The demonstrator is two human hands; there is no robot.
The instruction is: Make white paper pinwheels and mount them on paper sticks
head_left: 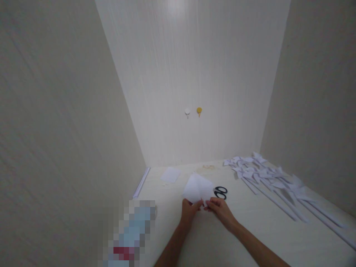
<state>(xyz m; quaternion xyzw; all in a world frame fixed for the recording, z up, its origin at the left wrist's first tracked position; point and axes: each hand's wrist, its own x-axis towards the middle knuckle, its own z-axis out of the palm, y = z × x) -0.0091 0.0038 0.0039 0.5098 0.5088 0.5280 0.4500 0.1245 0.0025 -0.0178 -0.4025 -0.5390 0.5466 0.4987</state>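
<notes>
- While both forearms reach in from the near edge of the worktop (250,230), the left hand (190,212) and the right hand (221,210) meet close together above its middle, each pinching the lower edge of one white paper sheet (198,188).
- Left fingers grip the sheet's lower left part, right fingers its lower right part; the fingertips of the two hands nearly touch.
- That paper is lifted off the surface and tilted, its far part fanned upward; it looks folded or creased down the middle, though I cannot tell how many layers there are.
- Near the left edge, close to the near corner, stands a blurred-out object (130,233) in pale blue and red.
- Just beyond the right hand, black-handled scissors (220,193) lie flat, partly hidden behind the held sheet.
- Farther back and to the left, a second small sheet of paper (170,174) lies flat.
- Along the left edge runs a pale strip (141,182) toward the far left corner.
- Over the far right corner and down the right edge sprawls a heap of white paper pinwheels (261,172) with long thin sticks (300,207) pointing toward the near right.
- On the wall beyond the far edge sit two hooks, one white (187,112), one yellow (199,110), side by side.
</notes>
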